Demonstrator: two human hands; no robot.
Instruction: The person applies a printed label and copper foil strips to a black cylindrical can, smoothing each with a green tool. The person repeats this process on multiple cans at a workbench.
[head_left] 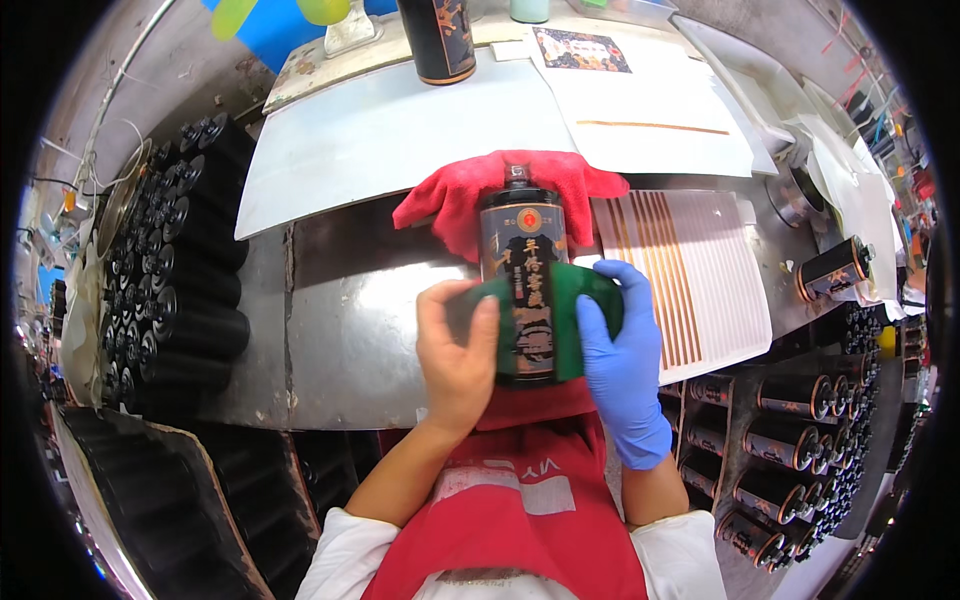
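Note:
A black bottle [520, 235] with a dark printed label lies in front of me, its neck pointing away. Beneath its neck end is a bunched red cloth [450, 205]. A green flexible sheet [570, 335], partly blurred, bends across the lower half of the bottle; part of the label shows between its green sides. My bare left hand [455, 350] pinches the sheet's left side, thumb along the bottle. In a blue glove, my right hand [628, 350] is closed on its right side. Some fingertips are hidden behind the sheet.
Copper-coloured strips line a white backing sheet [720, 280] at the right. A labelled bottle [437, 40] stands on the white board at the back, and another [835, 270] lies at the far right. Black bottles [205, 270] are stacked left; labelled bottles [780, 445] fill the lower right.

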